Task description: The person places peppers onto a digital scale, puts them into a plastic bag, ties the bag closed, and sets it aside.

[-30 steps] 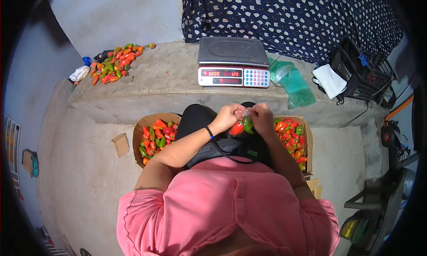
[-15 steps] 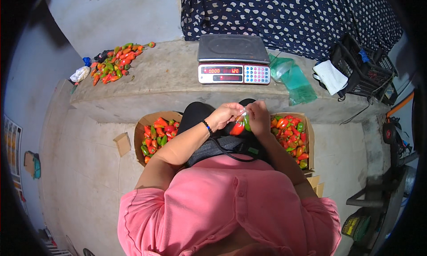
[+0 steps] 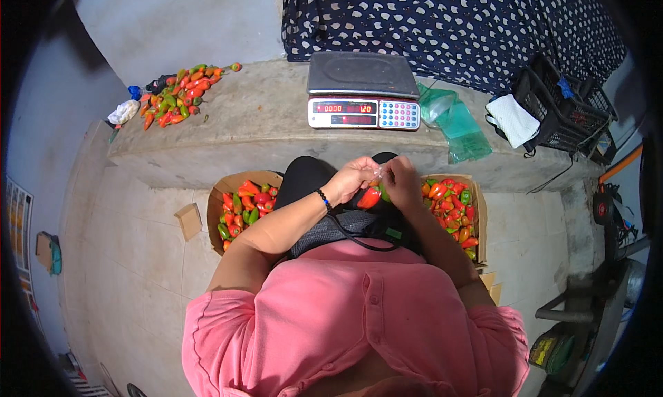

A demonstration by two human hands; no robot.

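Above my lap hangs a small clear plastic bag of peppers (image 3: 370, 198), with red and green showing through it. My left hand (image 3: 353, 179), a dark bead bracelet at its wrist, pinches the bag's gathered top. Close beside it, my right hand (image 3: 401, 182) has its fingers closed on the same twisted end. Part of the bag is hidden behind my right hand. A cardboard box of red and green peppers (image 3: 238, 214) stands at my left knee. Another box of peppers (image 3: 452, 214) is at my right.
A digital scale (image 3: 363, 86) stands on the concrete ledge (image 3: 269, 124) ahead. Loose peppers (image 3: 181, 97) lie to its left, green plastic bags (image 3: 459, 124) to its right. Farther right are a white cloth (image 3: 512, 120) and black crates (image 3: 570, 107). A cardboard piece (image 3: 187, 221) lies on the floor.
My hands have shifted slightly at the bag's top, and less of the green pepper shows beside my right hand. The bag remains held over my lap.
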